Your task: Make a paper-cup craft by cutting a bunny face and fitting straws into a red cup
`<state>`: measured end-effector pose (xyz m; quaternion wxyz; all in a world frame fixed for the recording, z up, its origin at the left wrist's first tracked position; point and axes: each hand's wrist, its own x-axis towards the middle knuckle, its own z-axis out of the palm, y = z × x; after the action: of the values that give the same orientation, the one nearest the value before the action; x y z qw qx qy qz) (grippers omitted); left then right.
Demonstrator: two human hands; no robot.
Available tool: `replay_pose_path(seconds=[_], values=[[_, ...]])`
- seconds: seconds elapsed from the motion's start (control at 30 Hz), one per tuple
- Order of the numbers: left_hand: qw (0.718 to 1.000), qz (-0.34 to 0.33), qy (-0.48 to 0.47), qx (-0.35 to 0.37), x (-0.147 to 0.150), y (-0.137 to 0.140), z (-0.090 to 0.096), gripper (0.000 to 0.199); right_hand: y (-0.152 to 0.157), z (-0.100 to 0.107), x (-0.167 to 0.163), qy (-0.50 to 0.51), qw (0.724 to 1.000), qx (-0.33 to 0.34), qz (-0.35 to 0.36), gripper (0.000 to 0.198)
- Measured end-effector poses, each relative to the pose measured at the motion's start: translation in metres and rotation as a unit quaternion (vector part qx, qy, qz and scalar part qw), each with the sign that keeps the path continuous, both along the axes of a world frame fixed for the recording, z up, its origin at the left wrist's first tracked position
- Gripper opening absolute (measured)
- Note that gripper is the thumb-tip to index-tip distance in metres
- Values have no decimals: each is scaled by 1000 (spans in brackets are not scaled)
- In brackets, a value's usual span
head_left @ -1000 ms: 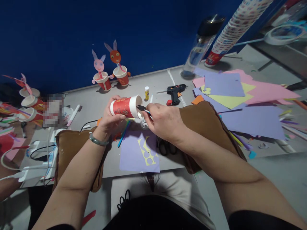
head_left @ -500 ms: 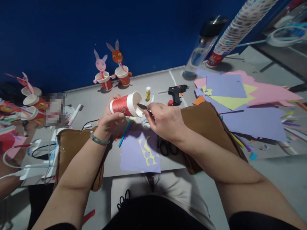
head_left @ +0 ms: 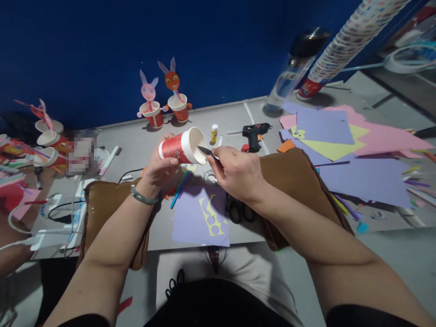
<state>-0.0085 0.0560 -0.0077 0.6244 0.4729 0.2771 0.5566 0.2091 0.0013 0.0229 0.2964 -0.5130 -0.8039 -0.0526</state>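
My left hand (head_left: 160,161) is wrapped round a red-and-white paper cup (head_left: 174,151), which lies on its side in the air with its mouth toward the right. In my right hand (head_left: 238,175) is a slim dark pointed tool (head_left: 205,150), pinched between thumb and fingers. Its tip is at the cup's mouth; whether it touches the inner wall I cannot tell. Under the hands lie a purple sheet (head_left: 187,222), a yellow paper offcut (head_left: 213,220) with round holes, a roll of tape (head_left: 210,177) and black-handled scissors (head_left: 240,211).
Behind stand two rabbit-faced cups (head_left: 152,114), a glue stick (head_left: 214,134), a glue gun (head_left: 254,134) and a bottle (head_left: 289,72). At right are a tall cup stack (head_left: 308,86) and coloured paper (head_left: 366,177). Brown cushions (head_left: 289,186) flank the work. Power strips (head_left: 51,238) sit at left.
The whole view has shifted slightly. Both hands keep their grips, and the dark tool's tip stays at the cup's mouth.
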Motion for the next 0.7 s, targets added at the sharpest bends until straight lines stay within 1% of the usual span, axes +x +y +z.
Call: replay_pose_path(seconds=[0.1,0.2,0.3,0.4,0.47,0.53,0.63,0.7], values=[[1000,-3,2,4,0,0,1,68,1,-3,0,10,1000,12,3,37],[1000,-3,4,0,-1,0,1,63,3,-4,0,40,999,29,20,37],[1000,-11,16,-11,-1,-1,0,69,4,-3,1,102,994,40,28,34],[999,-22,18,-23,-2,0,-2,75,7,-3,1,190,980,34,38,32],[999,-32,13,-34,-3,2,-4,74,9,-4,1,249,967,9,48,33],[998,-33,3,-53,-4,3,-5,73,12,-6,0,305,950,-34,52,33],[996,-19,-20,-79,-4,3,-6,70,19,-7,-1,381,916,-113,56,28],[996,-16,-29,-86,-4,2,-6,68,23,-7,-1,415,893,-162,69,31]])
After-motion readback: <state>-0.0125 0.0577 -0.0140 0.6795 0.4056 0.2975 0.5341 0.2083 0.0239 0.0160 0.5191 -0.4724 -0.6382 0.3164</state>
